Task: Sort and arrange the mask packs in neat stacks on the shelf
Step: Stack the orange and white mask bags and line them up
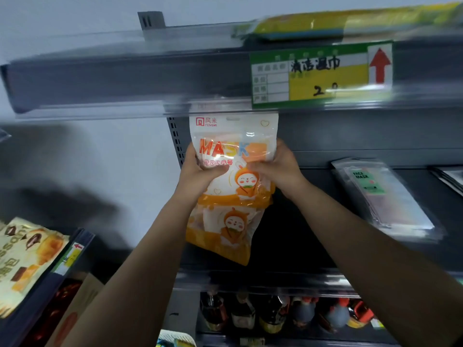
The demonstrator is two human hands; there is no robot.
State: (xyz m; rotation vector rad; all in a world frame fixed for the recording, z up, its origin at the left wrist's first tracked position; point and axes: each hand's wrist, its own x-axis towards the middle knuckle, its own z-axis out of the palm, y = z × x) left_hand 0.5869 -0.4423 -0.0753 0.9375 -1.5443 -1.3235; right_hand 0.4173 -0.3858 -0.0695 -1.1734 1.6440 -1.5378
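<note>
I hold an orange-and-white mask pack (231, 141) marked "MASK" upright in front of the dark shelf (288, 234). My left hand (198, 171) grips its left edge and my right hand (278, 166) grips its right edge. Behind and below it hangs a second orange pack (225, 231) of the same kind, apparently in the same grip. A stack of clear "FACE MASK" packs (383, 199) lies flat on the shelf to the right.
The upper shelf edge (125, 78) carries a green-and-yellow price label (320, 73) with a red arrow. Yellow packets (350, 23) lie on top. Bottles (275, 314) stand on the shelf below. A bread packet (25, 261) sits on the left shelving.
</note>
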